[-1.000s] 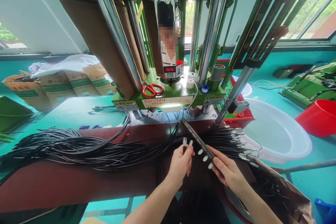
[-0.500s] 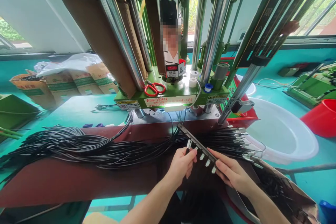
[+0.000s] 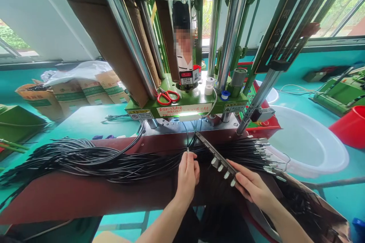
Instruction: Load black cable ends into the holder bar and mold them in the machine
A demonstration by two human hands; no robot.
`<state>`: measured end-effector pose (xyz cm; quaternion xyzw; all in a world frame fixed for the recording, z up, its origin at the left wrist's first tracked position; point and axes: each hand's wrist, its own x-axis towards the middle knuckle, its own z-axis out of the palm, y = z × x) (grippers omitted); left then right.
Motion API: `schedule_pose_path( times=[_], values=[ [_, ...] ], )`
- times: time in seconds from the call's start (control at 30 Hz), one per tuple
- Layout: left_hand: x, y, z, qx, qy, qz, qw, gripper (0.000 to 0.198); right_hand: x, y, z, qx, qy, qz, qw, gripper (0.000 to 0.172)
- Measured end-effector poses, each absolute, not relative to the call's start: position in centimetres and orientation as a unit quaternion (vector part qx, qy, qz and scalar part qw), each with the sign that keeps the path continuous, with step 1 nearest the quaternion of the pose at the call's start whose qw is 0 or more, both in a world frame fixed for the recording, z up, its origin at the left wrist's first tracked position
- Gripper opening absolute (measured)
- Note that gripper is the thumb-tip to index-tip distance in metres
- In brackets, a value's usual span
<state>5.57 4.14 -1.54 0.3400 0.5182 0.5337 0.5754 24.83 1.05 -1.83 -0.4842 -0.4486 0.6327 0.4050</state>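
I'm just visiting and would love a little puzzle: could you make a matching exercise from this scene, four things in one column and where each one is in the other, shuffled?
Things:
1. Dark bar
2. Red-handled scissors
3. Black cables
4. White tub

Places:
A. Lying along the brown bench
B. Near the red bucket
C. In the person's right hand
D. On the machine's green plate

Right pairs: 1-C, 2-D, 3-A, 4-B

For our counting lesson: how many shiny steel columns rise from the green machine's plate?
4: the front left column, rear left column, rear right column and front right column. More could be hidden behind the cardboard.
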Motion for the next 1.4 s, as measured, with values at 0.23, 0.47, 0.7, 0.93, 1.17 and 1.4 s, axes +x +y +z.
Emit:
schedule_pose_path(
  times=[0.23, 0.47, 0.7, 0.93, 1.17, 1.4],
  values=[
    [6.1, 2.8, -1.0, 0.426, 0.501, 0.477, 0.583, 0.035, 25.2, 1.4, -2.4, -0.486, -0.472, 0.633, 0.374, 0.06],
    [4.8, 3.9, -1.2, 0.531, 0.514, 0.426, 0.522, 0.034, 25.2, 1.1, -2.2, -0.479, -0.471, 0.632, 0.386, 0.058],
    [5.2, 4.9, -2.0, 0.558, 0.511, 0.382, 0.531, 0.035, 25.5, 1.4, -2.2, -0.455, -0.475, 0.651, 0.379, 0.052],
    [5.3, 5.0, -1.9, 0.532, 0.505, 0.39, 0.557, 0.038, 25.9, 1.4, -2.8, -0.45, -0.519, 0.639, 0.347, 0.051],
    [5.1, 5.5, -1.3, 0.569, 0.537, 0.368, 0.503, 0.035, 25.2, 1.5, -2.3, -0.446, -0.528, 0.637, 0.341, 0.051],
    [5.8, -0.2, 1.6, 0.772, 0.45, 0.301, 0.334, 0.031, 25.2, 1.3, -2.4, -0.488, -0.471, 0.631, 0.376, 0.062]
  ],
)
